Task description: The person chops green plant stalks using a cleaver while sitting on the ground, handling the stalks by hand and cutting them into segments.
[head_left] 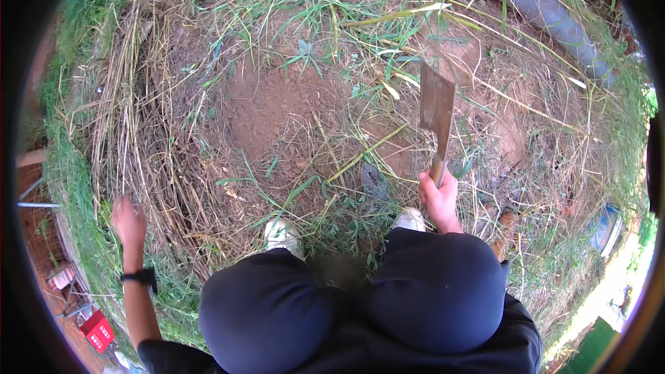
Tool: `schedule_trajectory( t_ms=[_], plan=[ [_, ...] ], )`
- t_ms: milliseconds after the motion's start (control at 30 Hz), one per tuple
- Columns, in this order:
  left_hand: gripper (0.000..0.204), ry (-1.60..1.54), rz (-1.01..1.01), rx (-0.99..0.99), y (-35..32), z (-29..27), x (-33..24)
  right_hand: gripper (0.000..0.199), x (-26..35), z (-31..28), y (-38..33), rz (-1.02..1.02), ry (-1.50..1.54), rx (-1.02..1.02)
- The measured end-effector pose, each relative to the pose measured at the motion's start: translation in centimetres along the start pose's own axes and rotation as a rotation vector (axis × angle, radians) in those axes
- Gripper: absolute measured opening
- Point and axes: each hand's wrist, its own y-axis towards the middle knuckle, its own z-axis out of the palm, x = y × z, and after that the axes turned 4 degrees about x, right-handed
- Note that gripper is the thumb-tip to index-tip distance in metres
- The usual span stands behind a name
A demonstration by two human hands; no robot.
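Note:
My right hand [441, 197] is wrapped round the wooden handle of a broad, rusty-brown cleaver [437, 100]. Its wide blade points away from me, above the cut grass in front of my right shoe. Out to the far left, my left hand [129, 221] is raised apart from my body, beside a long heap of dry stalks [131, 97]. Motion blurs its fingers, so their pose is unclear, and no object shows in it. A dark band circles the left wrist. Between the stalks and the cleaver lies a patch of bare brown soil [270, 107].
My white shoes [282, 234] stand on the weedy ground below my bent knees. A thick grey pipe [547, 17] crosses the far right. Loose green stems [367, 154] lie ahead. A blue container [605, 228] is at right, and a red box [98, 331] at lower left.

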Motion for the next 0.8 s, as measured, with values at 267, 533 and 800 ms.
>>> schedule_trajectory(
  t_ms=[267, 533, 800],
  plan=[
    [0.032, -0.422, 1.300, -0.213, 5.6, -19.7, -42.1, 0.033, -1.3, -1.9, 2.9, 0.308, -0.346, 0.048],
    [0.031, -0.524, 1.464, -0.295, 1.8, -20.6, -55.6, 0.031, -6.3, -0.9, 0.3, 0.223, -0.276, -0.025],
    [0.009, -0.696, 1.485, -0.476, 4.4, -15.4, -54.0, 0.030, -3.2, -3.1, 1.0, 0.202, -0.447, 0.024]
  ],
)
